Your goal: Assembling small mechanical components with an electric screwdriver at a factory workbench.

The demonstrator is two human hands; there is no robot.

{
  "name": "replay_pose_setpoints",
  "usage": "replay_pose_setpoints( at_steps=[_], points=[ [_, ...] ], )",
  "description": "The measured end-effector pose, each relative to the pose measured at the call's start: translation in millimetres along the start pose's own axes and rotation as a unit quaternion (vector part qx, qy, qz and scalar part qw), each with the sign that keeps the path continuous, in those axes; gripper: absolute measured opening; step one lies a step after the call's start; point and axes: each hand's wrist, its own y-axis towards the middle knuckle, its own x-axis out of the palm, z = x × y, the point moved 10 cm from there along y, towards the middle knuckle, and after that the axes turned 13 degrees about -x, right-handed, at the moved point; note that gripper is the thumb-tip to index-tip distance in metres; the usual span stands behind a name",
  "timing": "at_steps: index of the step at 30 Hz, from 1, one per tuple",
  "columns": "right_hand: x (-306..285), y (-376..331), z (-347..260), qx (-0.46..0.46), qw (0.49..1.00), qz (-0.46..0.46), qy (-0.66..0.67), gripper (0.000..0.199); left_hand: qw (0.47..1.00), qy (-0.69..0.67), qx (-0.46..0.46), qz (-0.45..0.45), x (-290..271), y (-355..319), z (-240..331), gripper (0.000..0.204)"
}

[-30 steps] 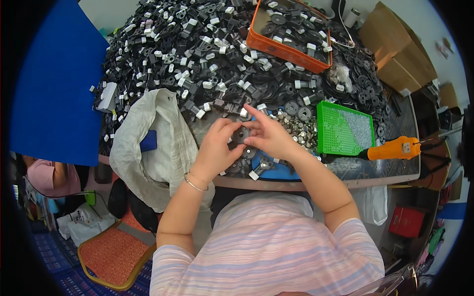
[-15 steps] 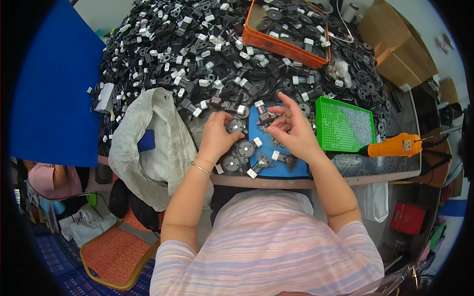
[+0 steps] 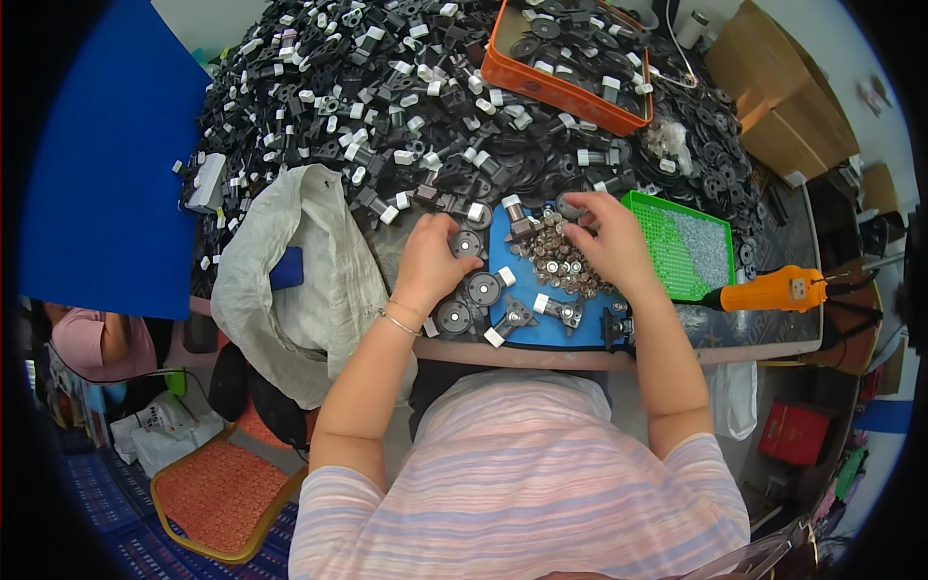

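Observation:
My left hand (image 3: 428,261) curls its thumb and fingers round a black disc-shaped part (image 3: 468,245) with a hub in its middle. Two similar black wheels, one with a white end piece (image 3: 484,288), lie just below it. My right hand (image 3: 616,246) is bent over the blue mat (image 3: 512,266), its fingers at a dark round disc (image 3: 568,206) that they partly hide. Under that hand spreads a heap of small shiny metal pieces (image 3: 565,266). Black brackets with white ends (image 3: 509,319) rest on the mat's near side.
A large pile of black and white plastic parts (image 3: 387,106) covers the far table. An orange bin (image 3: 561,92) sits on it. To the right are a green basket (image 3: 681,275) of small screws and an orange electric screwdriver (image 3: 773,289). A whitish sack (image 3: 300,319) lies left.
My right hand has moved right and its fingers have come to the dark disc, uncovering the metal pieces. My left hand stays at its disc-shaped part.

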Motion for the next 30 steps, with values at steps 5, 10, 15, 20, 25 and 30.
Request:
replay_pose_setpoints(
  at_steps=[5,10,15,20,25,30],
  points=[
    [39,28,-16,-0.089,0.981,-0.097,-0.141,0.022,0.998,0.023,0.044,0.034,-5,-5,-1,0.048],
    [106,47,-47,-0.231,0.923,-0.144,-0.272,0.011,0.998,0.010,0.041,0.040,-10,-10,-11,0.049],
    [119,52,-47,-0.299,0.890,-0.138,-0.314,0.008,0.994,-0.019,0.081,0.064,-21,-22,-1,0.051],
    [97,39,-64,-0.316,0.911,-0.090,-0.249,0.006,0.991,-0.068,0.066,0.096,-35,-32,-6,0.048],
    [56,-1,-107,-0.396,0.898,0.007,-0.190,0.005,0.982,-0.161,0.049,0.080,-35,-47,10,0.024],
    [47,-33,-126,-0.448,0.869,0.052,-0.204,0.017,0.934,-0.354,-0.026,-0.043,-5,-49,2,0.020]
  ],
)
